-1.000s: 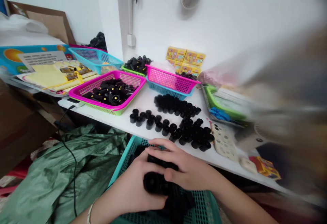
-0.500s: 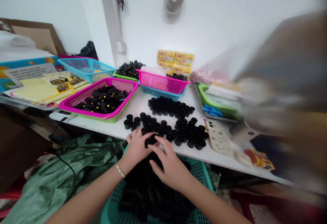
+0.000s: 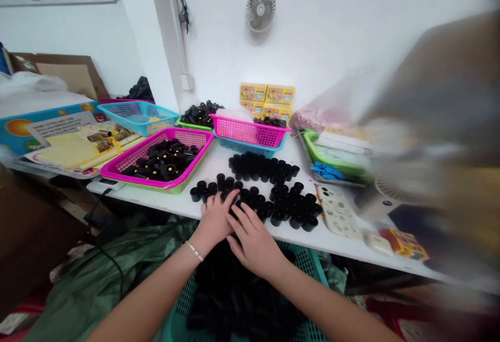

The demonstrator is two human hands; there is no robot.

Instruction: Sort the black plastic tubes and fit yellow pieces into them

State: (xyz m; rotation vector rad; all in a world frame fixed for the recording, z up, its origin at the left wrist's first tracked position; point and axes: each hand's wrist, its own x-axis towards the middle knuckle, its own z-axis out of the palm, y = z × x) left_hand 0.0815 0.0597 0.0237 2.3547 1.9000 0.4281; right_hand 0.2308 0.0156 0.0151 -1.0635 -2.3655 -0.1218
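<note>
Resting | left hand [image 3: 214,218], right hand [image 3: 254,244] open | black plastic cylinders [image 3: 289,209] at fingertips, seemingly ungrasped

Left forearm [image 3: 144,295] and right forearm [image 3: 324,303] enter from the bottom edge. Left hand [image 3: 214,221] and right hand [image 3: 253,243] lie palms down, just beside each other, at lower center, fingers spread.

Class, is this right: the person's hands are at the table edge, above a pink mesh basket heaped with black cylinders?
No: the head view shows that the mesh basket, heaped with black cylinders, is teal, not pink, under the left hand and right hand at the white table's edge.
</note>
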